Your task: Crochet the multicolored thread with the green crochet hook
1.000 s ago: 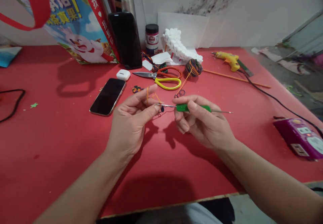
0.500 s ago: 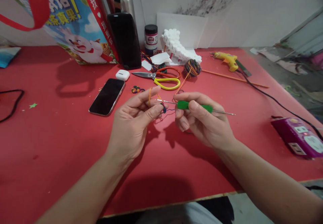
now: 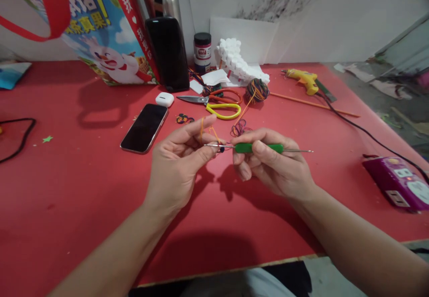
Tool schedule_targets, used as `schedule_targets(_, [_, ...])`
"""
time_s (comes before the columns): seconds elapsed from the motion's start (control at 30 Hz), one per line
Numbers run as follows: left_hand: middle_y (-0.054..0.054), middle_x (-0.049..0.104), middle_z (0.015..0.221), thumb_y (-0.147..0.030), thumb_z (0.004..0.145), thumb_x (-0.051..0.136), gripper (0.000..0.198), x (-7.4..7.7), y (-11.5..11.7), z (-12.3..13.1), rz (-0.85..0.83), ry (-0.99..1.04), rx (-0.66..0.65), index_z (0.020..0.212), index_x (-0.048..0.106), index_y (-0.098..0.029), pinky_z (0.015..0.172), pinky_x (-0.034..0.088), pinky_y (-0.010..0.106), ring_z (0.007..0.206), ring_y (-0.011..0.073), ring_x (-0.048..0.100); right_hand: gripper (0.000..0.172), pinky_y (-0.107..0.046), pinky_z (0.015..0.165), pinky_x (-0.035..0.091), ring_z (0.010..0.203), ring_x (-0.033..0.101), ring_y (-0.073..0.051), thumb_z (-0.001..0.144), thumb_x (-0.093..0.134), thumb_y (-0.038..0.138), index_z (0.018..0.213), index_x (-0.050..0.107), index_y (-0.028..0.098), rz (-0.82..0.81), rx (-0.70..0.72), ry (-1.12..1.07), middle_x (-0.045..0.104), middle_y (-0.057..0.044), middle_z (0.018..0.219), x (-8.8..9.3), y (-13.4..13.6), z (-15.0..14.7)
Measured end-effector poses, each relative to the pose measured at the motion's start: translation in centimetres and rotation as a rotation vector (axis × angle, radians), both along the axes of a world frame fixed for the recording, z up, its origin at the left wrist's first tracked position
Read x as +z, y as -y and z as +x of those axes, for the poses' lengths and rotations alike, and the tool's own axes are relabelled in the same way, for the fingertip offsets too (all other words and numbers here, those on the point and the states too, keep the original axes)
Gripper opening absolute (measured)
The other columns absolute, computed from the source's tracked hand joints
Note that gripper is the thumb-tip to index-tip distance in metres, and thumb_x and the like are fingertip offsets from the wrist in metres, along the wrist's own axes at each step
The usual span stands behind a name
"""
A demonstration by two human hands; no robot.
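Between thumb and fingers, my left hand (image 3: pixel 182 156) pinches a small dark piece of crochet (image 3: pixel 221 149). Orange yarn (image 3: pixel 201 129) loops over its raised index finger. My right hand (image 3: pixel 273 161) grips the green handle of a crochet hook (image 3: pixel 248 148), whose thin metal shaft points left and lies across the crochet piece by my left thumb. A second metal tip sticks out to the right of the handle. Behind the hands, loose strands (image 3: pixel 239 127) run up to a multicoloured ball of yarn (image 3: pixel 257 90). A small crocheted piece (image 3: pixel 184 118) lies on the table behind my left hand.
Scissors (image 3: pixel 223 110) with orange and yellow handles lie beyond my hands. A phone (image 3: pixel 144 128) and a white earphone case (image 3: pixel 165 99) are at left. Farther off are a bag (image 3: pixel 110 42), a jar (image 3: pixel 202 53) and a yellow glue gun (image 3: pixel 303 80). A purple power socket box (image 3: pixel 397 183) sits right.
The hook has dropped lower and turned closer to level, its tip now over the crochet piece by my left thumb. Both hands keep their grip. The whole view has shifted slightly.
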State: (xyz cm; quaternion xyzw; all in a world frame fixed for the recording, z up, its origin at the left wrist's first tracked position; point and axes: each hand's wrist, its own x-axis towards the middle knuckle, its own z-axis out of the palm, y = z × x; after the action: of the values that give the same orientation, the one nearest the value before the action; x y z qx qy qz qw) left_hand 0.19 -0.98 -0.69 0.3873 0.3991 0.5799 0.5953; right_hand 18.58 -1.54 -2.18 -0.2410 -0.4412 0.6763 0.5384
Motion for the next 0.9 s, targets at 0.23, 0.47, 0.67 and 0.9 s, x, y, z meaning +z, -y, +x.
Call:
schedule_targets(0.23, [-0.003,0.074,0.073,-0.01,0.066,0.092,0.037,0.0,-0.1,0.3,-0.047,0.057,-0.006,0.098,0.088,-0.028,0.067,0.056,0.017,0.066,0.0069,0.064,0.015,-0.023,0.056,0.057,0.057,0.067,-0.01,0.097,0.076,0.029,0.105,0.084,0.019,-0.004,-0.046,-0.031,0.078,-0.003,0.08,-0.2,-0.1,-0.3])
schedule_targets(0.47, [-0.002,0.077,0.082,-0.012,0.071,0.091,0.039,-0.4,0.0,0.4,-0.065,0.048,-0.015,0.105,0.088,-0.03,0.078,0.061,0.02,0.076,0.0088,0.068,0.017,-0.02,0.049,0.052,0.051,0.057,-0.007,0.089,0.082,0.034,0.096,0.081,0.019,-0.165,-0.065,-0.106,0.074,0.0,0.076,-0.5,-1.0,-0.9])
schedule_targets(0.67, [0.002,0.081,0.095,-0.017,0.083,0.084,0.033,-0.7,0.2,-0.1,0.003,-0.019,-0.038,0.112,0.086,-0.031,0.082,0.061,0.023,0.084,0.0118,0.07,0.018,-0.021,0.048,0.05,0.05,0.052,-0.007,0.087,0.083,0.035,0.095,0.081,0.019,-0.203,-0.058,-0.098,0.072,0.001,0.074,-0.7,-1.2,-0.7])
schedule_targets(0.9, [-0.001,0.076,0.084,-0.014,0.071,0.092,0.036,-0.7,-0.2,0.1,-0.073,0.028,-0.012,0.103,0.088,-0.029,0.079,0.059,0.02,0.079,0.0086,0.067,0.017,-0.022,0.05,0.052,0.05,0.053,-0.007,0.089,0.08,0.035,0.097,0.081,0.019,-0.201,-0.045,-0.081,0.073,0.0,0.075,-0.9,-1.0,-0.9])
